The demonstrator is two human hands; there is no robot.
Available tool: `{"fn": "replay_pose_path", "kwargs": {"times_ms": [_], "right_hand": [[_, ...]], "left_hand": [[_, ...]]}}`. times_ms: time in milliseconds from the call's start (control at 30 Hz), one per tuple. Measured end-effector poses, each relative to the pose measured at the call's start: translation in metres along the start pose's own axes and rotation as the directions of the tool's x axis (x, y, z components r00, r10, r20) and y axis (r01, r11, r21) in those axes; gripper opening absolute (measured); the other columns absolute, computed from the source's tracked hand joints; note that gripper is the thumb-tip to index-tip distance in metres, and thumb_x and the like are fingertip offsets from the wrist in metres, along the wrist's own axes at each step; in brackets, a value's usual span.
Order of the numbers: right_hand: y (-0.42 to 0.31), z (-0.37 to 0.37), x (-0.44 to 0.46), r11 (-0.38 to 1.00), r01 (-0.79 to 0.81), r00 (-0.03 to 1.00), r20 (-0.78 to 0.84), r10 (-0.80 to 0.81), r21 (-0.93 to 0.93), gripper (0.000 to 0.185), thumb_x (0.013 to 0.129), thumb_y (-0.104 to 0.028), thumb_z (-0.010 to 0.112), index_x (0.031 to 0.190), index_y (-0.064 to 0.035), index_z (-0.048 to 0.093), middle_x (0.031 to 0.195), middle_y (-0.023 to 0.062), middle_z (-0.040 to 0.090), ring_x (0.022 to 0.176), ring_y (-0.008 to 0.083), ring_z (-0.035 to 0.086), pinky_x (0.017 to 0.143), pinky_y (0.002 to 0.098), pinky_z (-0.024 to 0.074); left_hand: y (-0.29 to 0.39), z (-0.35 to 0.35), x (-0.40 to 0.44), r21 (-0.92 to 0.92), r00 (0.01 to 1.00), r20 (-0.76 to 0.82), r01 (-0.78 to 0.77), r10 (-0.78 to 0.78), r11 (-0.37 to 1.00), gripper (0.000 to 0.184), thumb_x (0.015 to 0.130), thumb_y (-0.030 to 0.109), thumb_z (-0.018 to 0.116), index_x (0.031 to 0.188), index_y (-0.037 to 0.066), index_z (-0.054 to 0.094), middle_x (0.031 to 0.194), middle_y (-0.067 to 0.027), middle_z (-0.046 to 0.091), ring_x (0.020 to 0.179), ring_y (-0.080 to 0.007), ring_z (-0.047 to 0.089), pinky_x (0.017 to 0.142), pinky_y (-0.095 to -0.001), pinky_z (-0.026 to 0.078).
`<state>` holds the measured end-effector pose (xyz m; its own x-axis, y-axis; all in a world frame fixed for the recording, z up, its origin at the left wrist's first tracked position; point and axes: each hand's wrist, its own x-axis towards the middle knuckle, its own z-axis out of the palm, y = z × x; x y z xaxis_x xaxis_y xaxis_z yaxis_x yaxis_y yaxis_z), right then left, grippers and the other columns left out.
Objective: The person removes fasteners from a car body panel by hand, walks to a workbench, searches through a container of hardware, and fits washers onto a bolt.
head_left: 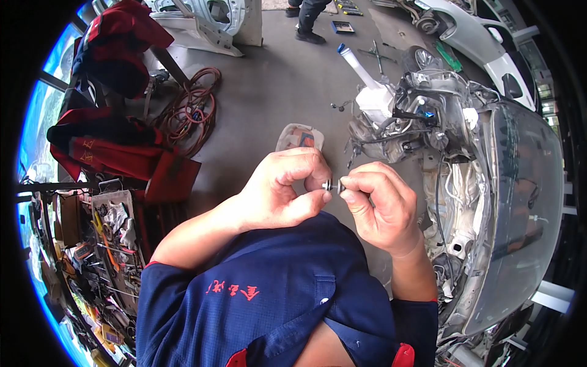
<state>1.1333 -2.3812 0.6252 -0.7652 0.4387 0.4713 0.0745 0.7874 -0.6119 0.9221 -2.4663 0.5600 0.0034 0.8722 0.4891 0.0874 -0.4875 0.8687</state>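
Observation:
In front of my chest, my left hand (278,186) pinches a small metal bolt (328,185) with what looks like a washer, between thumb and fingertips. Close beside it, my right hand (385,205) grips a small dark piece (341,186) at the other end of the thin shank. The two hands nearly meet at these parts; fingertips partly hide them, so I cannot tell whether the dark piece is a nut or part of the bolt. Beyond my left hand, a pale plastic tub (282,137) sits on the floor with small items inside.
A partly dismantled car body (483,202) with an exposed engine bay stands at right, a white reservoir (374,103) sticking up from it. Red hose (199,116) lies coiled at left, near red-and-blue jackets (110,147) and a tool-laden cart (116,244). Another person's legs (310,21) show far ahead.

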Motion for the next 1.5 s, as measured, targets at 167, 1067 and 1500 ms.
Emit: {"fn": "replay_pose_path", "kwargs": {"times_ms": [167,1067,1500], "right_hand": [[0.002,0.006,-0.008,0.997,0.008,1.000,0.001,-0.008,0.074,0.017,0.096,0.000,0.079,0.107,-0.0004,0.065,0.092,0.0150,0.071,0.080,0.0340,0.071,0.074,0.0425,0.0585],[0.019,0.048,-0.056,0.628,-0.221,0.974,0.137,0.179,0.746,0.007,0.111,-0.006,0.066,0.112,-0.0009,0.061,0.101,0.0059,0.067,0.086,0.0100,0.061,0.076,0.0265,0.0515],[-0.034,0.010,-0.011,0.990,0.113,0.988,0.119,-0.103,-0.084,0.015,0.094,-0.004,0.077,0.103,0.0014,0.067,0.093,0.0147,0.070,0.078,0.0327,0.070,0.071,0.0433,0.0579]], "left_hand": [[0.003,0.004,-0.005,-0.032,1.000,0.002,0.013,-0.013,0.999,0.017,0.084,0.002,0.076,0.085,0.005,0.060,0.074,-0.0047,0.060,0.071,-0.0230,0.061,0.068,-0.0370,0.051],[0.049,0.013,-0.028,0.309,0.998,0.027,-0.061,0.055,0.949,0.020,0.078,0.008,0.076,0.086,0.003,0.058,0.079,-0.0130,0.056,0.073,-0.0364,0.058,0.067,-0.0469,0.051],[0.032,-0.013,-0.035,0.094,0.986,0.167,-0.010,-0.006,0.996,0.008,0.094,0.008,0.069,0.098,0.002,0.064,0.085,-0.0093,0.063,0.075,-0.0282,0.061,0.071,-0.0399,0.053]]}}
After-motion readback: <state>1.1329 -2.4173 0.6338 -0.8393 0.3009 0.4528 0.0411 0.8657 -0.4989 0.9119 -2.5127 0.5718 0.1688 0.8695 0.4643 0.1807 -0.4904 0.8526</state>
